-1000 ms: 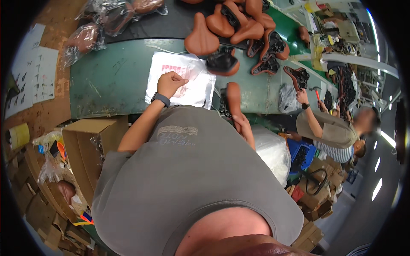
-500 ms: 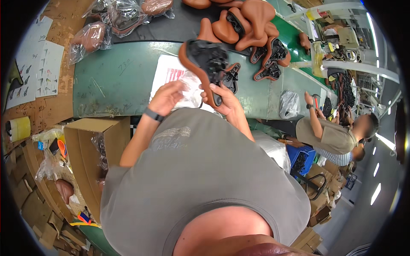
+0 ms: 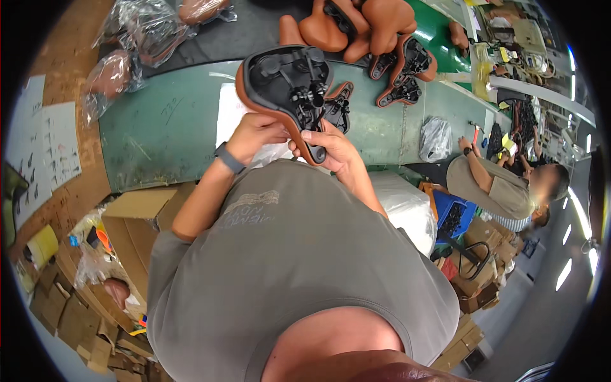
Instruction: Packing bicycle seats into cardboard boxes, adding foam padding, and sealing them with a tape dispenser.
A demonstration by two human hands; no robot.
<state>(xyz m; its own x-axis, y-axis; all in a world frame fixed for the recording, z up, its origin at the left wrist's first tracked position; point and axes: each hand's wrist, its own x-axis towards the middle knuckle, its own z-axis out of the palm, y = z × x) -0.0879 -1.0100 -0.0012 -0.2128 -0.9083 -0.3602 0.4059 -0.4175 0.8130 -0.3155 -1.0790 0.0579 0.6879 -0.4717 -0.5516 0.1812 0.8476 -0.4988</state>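
Green bench (image 3: 153, 149), near edge: right hand (image 3: 331, 148) pinches pear-shaped brown-and-black padded saddle (image 3: 280, 76); left hand (image 3: 257, 135), grip hidden; likely bagging, next opening translucent plastic (image 3: 270, 153).

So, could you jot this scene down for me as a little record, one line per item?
Right hand: grips the narrow nose of a brown saddle
Saddle: black underside and metalwork face the camera
Left hand: by the saddle's edge, fingertips partly hidden; whether it holds anything is unclear
Work surface: green bench
Further along it: unwrapped brown saddles, some overlapping
Upper left: saddles in clear plastic
Lower left: open cardboard box
Right side: another person, olive shirt
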